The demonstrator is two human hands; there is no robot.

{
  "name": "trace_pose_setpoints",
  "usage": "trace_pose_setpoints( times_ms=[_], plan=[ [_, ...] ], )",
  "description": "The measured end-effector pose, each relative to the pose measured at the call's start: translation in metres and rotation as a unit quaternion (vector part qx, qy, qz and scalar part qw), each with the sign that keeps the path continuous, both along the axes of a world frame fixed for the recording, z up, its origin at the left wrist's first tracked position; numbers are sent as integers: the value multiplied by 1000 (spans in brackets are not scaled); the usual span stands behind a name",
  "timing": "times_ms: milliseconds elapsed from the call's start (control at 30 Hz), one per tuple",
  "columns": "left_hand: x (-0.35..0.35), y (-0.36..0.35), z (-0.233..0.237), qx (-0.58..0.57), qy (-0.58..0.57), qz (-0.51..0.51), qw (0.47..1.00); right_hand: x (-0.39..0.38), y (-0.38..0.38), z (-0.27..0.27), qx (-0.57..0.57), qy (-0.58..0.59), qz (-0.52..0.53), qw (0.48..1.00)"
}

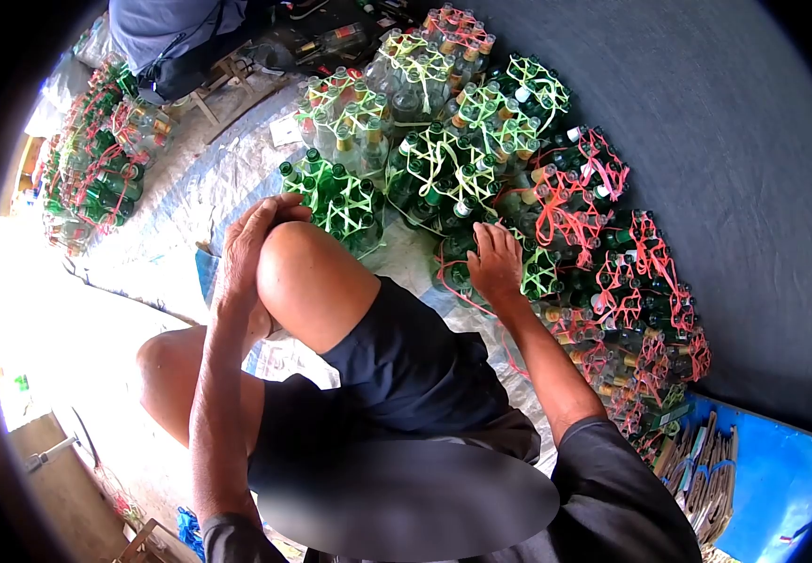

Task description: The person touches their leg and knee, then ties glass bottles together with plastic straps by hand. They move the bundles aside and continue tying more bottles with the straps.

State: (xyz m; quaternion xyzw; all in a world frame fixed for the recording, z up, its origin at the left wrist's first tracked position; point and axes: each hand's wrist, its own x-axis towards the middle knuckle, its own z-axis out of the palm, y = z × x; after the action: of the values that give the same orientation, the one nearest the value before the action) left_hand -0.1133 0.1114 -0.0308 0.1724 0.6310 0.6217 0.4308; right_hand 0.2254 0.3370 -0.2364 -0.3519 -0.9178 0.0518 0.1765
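My left hand (260,225) rests on my raised knee (307,272), its fingers stretched over the kneecap and holding nothing. My right hand (497,263) lies palm down on a bundle of green glass bottles (455,251), fingers extended; what is under the palm is hidden. Just beyond my knee stands a bundle of green bottles (336,202) laced together at the necks with light green string. Another bundle with pale green string (444,174) is past my right hand. To its right, bottles are tied with red string (566,220).
More tied bottles (96,169) stand at the far left. A person (176,38) sits at the top left by a wooden frame (228,89). Dark sheeting (697,150) borders the bottles on the right. Folded cardboard (702,469) lies by a blue panel (777,488).
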Motion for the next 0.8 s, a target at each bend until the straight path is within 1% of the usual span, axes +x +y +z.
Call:
trace_pose_setpoints(
  times_ms=[167, 267, 567, 667, 767, 800],
  plan=[
    [4, 1, 6, -14, -3, 9, 1000, 0, 1, -1, 1, 7, 3, 1000],
    [5, -1, 8, -1, 1, 2, 1000, 0, 1, 0, 1, 8, 1, 1000],
    [10, 1, 15, -7, -40, 29, 999, 1, 1, -2, -13, -4, -3, 1000],
    [7, -1, 9, 13, -14, 24, 1000, -2, 0, 2, -7, -2, -3, 1000],
    [-1, -9, -3, 52, 40, 11, 998, 0, 2, 1, -6, 2, 2, 1000],
    [-8, -13, -8, 45, 76, -3, 996, 0, 2, 2, -7, 6, 6, 1000]
  ],
)
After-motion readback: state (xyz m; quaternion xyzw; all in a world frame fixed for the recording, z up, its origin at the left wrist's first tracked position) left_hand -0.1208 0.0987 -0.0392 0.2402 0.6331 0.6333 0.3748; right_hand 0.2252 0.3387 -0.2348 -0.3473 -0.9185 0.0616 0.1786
